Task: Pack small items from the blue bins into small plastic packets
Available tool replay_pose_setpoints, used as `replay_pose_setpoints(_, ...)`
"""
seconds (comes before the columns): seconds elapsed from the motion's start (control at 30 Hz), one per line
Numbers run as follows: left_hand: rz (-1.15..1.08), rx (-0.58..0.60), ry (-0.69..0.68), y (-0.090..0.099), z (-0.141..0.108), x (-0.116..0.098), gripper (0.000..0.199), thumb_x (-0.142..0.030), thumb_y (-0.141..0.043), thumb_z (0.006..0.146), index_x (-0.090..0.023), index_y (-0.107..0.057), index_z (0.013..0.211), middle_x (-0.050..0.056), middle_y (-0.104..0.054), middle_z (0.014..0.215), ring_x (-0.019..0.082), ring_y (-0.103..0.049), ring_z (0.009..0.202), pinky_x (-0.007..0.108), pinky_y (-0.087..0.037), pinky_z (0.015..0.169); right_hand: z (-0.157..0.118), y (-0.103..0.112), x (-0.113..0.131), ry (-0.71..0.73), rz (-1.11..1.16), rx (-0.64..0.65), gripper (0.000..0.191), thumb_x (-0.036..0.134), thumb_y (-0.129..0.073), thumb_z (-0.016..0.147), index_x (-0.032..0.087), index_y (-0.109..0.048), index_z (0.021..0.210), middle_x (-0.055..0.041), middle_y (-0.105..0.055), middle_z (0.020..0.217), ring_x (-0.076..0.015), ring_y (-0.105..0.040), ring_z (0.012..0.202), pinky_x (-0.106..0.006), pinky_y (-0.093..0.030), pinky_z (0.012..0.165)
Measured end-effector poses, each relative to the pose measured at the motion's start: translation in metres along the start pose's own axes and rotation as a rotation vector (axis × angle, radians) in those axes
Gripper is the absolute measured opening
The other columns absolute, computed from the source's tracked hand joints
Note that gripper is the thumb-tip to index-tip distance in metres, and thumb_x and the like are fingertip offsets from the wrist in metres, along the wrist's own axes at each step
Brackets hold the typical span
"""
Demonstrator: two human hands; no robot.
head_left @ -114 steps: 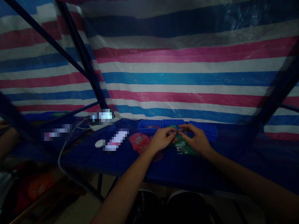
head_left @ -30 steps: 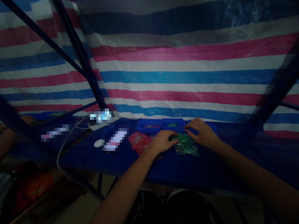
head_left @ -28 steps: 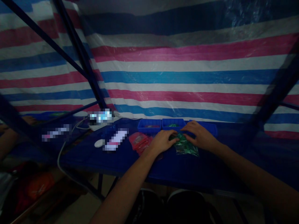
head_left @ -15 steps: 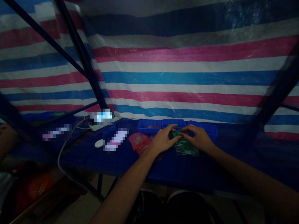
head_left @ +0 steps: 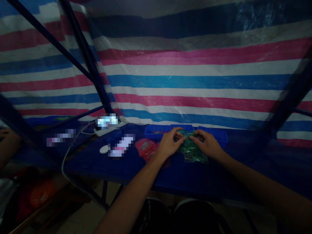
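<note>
My left hand (head_left: 171, 143) pinches the upper left edge of a green plastic bag (head_left: 193, 152), thumb against curled fingers. On the other side my right hand (head_left: 210, 144) grips the same bag's upper right edge between thumb and fingers. The bag is shiny and partly clear, and more green bags seem to lie under it, though the dim light blurs where one ends. Beside my left wrist lies a pile of red plastic bags (head_left: 145, 147), partly covered by my forearm.
Behind my hands stand blue bins (head_left: 156, 129) along the table's (head_left: 97, 167) back. Leftward are a white round object (head_left: 104, 149), a blurred-out phone-like thing (head_left: 122, 145) and a white power strip (head_left: 110, 129) with a cable. A striped sheet (head_left: 195, 68) hangs behind; another person's arm (head_left: 7, 143) shows far left.
My fingertips have drawn slightly apart at the bag's top, and more of its green upper part shows between them. The red pile has stayed in place.
</note>
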State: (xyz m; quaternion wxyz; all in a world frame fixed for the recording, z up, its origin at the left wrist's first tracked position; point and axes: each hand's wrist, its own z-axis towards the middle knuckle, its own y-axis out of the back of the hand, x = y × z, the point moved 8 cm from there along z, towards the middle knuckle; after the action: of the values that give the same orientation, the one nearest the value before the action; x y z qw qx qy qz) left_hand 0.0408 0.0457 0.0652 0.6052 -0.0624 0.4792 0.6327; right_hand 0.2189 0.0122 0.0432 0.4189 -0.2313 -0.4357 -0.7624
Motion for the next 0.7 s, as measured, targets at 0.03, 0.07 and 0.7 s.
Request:
replay_pose_setpoints(0.03, 0.015, -0.011, 0.002, 0.002, 0.0, -0.001, 0.04, -0.035, -0.067, 0.094, -0.022, -0.059, 0.131, 0.004, -0.075, 0.094, 0.018, -0.072, 0.083, 0.032, -0.057, 0.081, 0.0, 0.003, 0.001, 0.01, -0.033, -0.038, 0.025, 0.047, -0.062, 0.094, 0.023, -0.065, 0.098, -0.004, -0.072, 0.09, -0.0224, -0.068, 0.079, -0.035, -0.054, 0.071)
replay_pose_setpoints(0.07, 0.018, -0.01, 0.004, 0.002, 0.0, -0.001, 0.041, -0.038, -0.065, 0.095, -0.022, -0.059, 0.132, 0.004, -0.075, 0.092, 0.018, -0.072, 0.082, 0.032, -0.057, 0.081, -0.001, 0.005, 0.004, 0.039, -0.081, -0.077, 0.023, 0.045, -0.061, 0.095, 0.023, -0.064, 0.097, -0.0051, -0.071, 0.09, -0.023, -0.067, 0.08, -0.036, -0.054, 0.072)
replay_pose_setpoints(0.7, -0.155, 0.052, 0.064, -0.012, 0.0, 0.012, 0.025, -0.035, -0.064, 0.095, -0.017, -0.07, 0.111, 0.005, -0.075, 0.095, 0.016, -0.069, 0.08, 0.027, -0.055, 0.072, -0.004, -0.002, 0.004, 0.082, 0.175, -0.124, 0.046, 0.044, -0.074, 0.088, 0.026, -0.061, 0.128, -0.0111, -0.064, 0.131, -0.0274, -0.068, 0.113, -0.046, -0.059, 0.097)
